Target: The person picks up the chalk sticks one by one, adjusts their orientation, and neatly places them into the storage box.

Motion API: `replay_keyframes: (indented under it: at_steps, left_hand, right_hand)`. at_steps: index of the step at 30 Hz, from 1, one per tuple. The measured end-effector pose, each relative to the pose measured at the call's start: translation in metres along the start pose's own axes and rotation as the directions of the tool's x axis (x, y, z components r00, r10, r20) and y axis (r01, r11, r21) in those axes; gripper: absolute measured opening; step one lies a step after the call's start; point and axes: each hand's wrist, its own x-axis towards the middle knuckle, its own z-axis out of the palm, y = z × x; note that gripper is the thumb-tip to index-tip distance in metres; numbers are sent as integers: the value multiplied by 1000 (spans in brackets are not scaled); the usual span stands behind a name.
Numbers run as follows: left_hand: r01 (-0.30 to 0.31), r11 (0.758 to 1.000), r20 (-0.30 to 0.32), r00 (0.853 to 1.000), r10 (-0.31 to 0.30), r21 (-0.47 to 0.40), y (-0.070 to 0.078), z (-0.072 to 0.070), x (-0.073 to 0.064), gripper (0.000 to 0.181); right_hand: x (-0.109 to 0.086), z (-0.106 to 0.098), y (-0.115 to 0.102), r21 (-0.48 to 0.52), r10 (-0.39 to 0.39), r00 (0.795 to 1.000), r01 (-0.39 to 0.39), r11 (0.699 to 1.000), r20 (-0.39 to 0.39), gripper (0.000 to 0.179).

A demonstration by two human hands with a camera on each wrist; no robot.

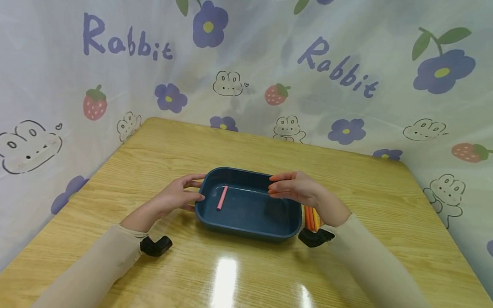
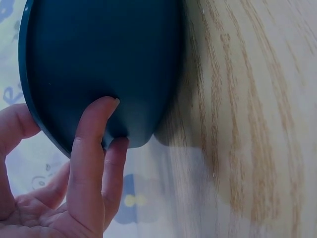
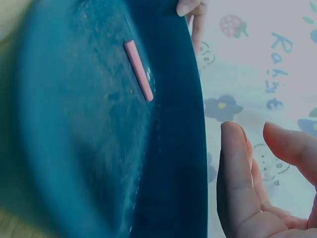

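Note:
A dark blue rectangular tub [image 1: 248, 214] with rounded corners stands on the wooden table. My left hand [image 1: 179, 194] holds its left end; in the left wrist view, fingertips [image 2: 106, 106] touch the outer wall while another digit reaches over the rim. Inside, toward the left, lies a slim pink stick [image 1: 222, 198], like chalk or a crayon, also visible in the right wrist view [image 3: 138, 71]. Over the tub's right part hovers my right hand [image 1: 300, 191]. Its fingers are extended, thumb and fingertips apart, and nothing shows between them.
Several orange and yellow sticks [image 1: 312, 218] lie right of the tub, partly hidden by the right hand and wrist. A patterned curtain [image 1: 250, 57] surrounds the table [image 1: 180, 146] at the back and sides. Black wrist devices [image 1: 155, 246] sit on both wrists.

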Motion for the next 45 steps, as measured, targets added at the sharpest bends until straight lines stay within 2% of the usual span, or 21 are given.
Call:
replay_keyframes:
  at_steps: [8,13,20,26,29,35,45]
  left_hand:
    - [-7,1000,9,1000,7,-6,-2,1,0,66]
    - [-11,1000,10,1000,11,-7,-2,0,1,64]
    - [-8,1000,13,1000,8,-6,-1,1,-1,65]
    - [-10,1000,11,1000,10,-8,0,1,-1,65]
    - [-13,1000,7,1000,13,-8,0,1,-1,65]
    - [-7,1000,1,1000,7,-9,-1,1,0,64]
    - [-10,1000,-4,1000,10,-8,-3,0,1,64]
  right_hand:
    - [-21,-18,8,-14,-15,1000,15,1000,0,46]
    - [-34,-28,13,-4,-29,1000,29,1000,-1,40]
    - [-51,-41,25,-19,-30,999,29,999,-17,47]
    - [-62,-55,37,43,-48,999,49,998,-23,22]
    - [-68,-63,44,70,-49,998,52,996,-43,18]
    - [-79,-79,60,63,-15,993,22,998,-119,38]
    - [-86,-100,81,-40,-14,974,5,999,-226,61]
